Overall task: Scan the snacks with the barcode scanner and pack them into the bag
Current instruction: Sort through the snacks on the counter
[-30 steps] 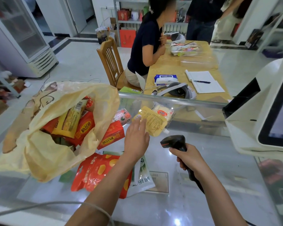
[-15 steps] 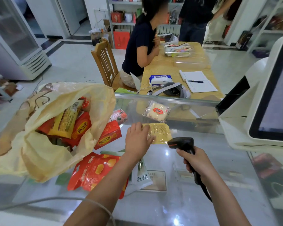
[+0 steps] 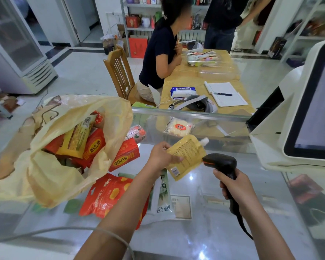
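the left hand (image 3: 160,156) pinched a yellow pouch (image 3: 186,156) above the counter (image 3: 204,231); the right hand (image 3: 236,190) gripped the scanner (image 3: 220,163), aimed at it.

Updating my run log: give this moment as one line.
left hand: holds yellow spout pouch | right hand: grips barcode scanner, aimed at pouch | plastic bag: open

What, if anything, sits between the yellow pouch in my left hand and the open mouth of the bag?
Nothing visible blocks it. The left hand holds the yellow pouch in the air, and the bag lies open to its left. Only a red box sits beside the bag's edge, lower than the pouch.
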